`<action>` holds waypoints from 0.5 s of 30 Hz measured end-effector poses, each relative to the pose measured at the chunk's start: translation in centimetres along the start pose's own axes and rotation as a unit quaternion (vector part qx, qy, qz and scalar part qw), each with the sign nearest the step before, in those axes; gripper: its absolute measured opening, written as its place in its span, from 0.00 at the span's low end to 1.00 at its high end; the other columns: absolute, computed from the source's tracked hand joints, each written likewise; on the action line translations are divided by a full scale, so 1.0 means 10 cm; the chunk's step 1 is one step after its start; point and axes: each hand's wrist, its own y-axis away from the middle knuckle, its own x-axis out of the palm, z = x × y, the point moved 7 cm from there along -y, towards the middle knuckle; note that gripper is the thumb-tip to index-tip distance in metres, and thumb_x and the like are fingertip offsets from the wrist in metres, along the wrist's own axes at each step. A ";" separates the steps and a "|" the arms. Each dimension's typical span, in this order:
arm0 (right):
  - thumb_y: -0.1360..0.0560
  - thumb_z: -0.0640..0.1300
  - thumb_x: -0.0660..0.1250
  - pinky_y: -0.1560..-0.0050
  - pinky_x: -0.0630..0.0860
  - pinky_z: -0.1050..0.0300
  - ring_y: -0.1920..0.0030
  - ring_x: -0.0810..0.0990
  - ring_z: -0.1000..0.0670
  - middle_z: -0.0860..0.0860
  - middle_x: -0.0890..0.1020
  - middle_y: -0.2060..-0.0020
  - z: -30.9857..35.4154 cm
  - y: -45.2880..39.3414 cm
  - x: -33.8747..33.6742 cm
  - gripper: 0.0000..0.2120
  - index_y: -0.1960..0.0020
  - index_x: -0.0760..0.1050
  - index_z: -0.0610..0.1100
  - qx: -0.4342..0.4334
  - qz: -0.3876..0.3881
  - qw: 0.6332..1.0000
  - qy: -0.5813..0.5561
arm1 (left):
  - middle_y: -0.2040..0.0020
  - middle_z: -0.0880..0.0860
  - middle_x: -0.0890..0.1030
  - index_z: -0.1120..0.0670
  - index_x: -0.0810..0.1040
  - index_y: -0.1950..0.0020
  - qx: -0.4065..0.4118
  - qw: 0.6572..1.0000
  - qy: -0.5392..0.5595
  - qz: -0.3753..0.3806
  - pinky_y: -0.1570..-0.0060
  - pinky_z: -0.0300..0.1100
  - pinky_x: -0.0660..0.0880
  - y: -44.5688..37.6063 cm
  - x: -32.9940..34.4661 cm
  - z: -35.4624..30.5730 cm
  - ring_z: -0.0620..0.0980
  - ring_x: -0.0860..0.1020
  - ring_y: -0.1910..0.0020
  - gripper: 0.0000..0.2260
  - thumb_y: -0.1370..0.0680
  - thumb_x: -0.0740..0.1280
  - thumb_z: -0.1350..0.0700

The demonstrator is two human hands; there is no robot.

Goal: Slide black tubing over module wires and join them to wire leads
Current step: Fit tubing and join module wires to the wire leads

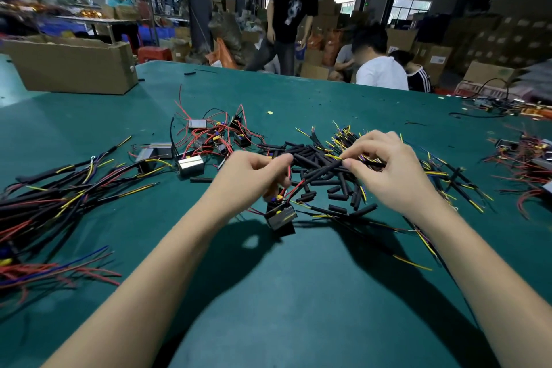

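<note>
I read this as the sleeving step: 1 length of black tubing (324,172) is going onto the module's red wires (294,185). My left hand (254,179) has its fingers curled, pinching the red wires at the thumb and fingertips, and the module (280,215) hangs just below that hand, clear of the green table (298,293). My right hand (388,170) pinches the far end of the tubing between thumb and forefinger; the piece runs slanting from those fingertips down toward my left hand. The wires look to enter the tubing's lower end, though how far in they sit I cannot tell.

Under and beyond my right hand lies the heap of cut tubing pieces (322,188), with the yellow-tipped wire leads (346,140) just past its fingertips. Spare modules (191,165) sit beyond my left hand; finished harnesses (59,188) lie well off to its left.

Next, I judge, the tubing needs drawing along toward the module until bare ends show, then 1 lead picked from the pile for joining.
</note>
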 end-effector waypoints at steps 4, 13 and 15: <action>0.27 0.38 0.71 0.56 0.62 0.69 0.59 0.70 0.61 0.60 0.77 0.63 0.06 -0.06 -0.11 0.04 0.57 0.82 0.46 -0.008 -0.052 0.999 0.007 | 0.72 0.47 0.78 0.49 0.85 0.65 -0.154 0.933 0.136 0.296 0.78 0.30 0.64 0.17 0.55 0.15 0.41 0.74 0.75 0.18 0.21 0.62 0.45; 0.26 0.40 0.70 0.60 0.64 0.65 0.64 0.67 0.59 0.64 0.76 0.67 0.84 -0.49 0.03 0.06 0.58 0.80 0.51 -0.033 -0.113 0.983 -0.143 | 0.72 0.46 0.77 0.53 0.81 0.55 -0.228 0.937 0.220 0.148 0.80 0.30 0.59 0.14 0.65 0.44 0.41 0.65 0.77 0.07 0.22 0.64 0.57; 0.26 0.40 0.70 0.64 0.62 0.67 0.69 0.66 0.59 0.65 0.74 0.74 1.15 -0.64 0.19 0.05 0.58 0.81 0.49 -0.042 -0.088 0.972 -0.213 | 0.72 0.47 0.75 0.54 0.80 0.56 -0.244 0.922 0.270 0.131 0.80 0.31 0.57 0.13 0.60 0.45 0.42 0.62 0.77 0.09 0.21 0.61 0.58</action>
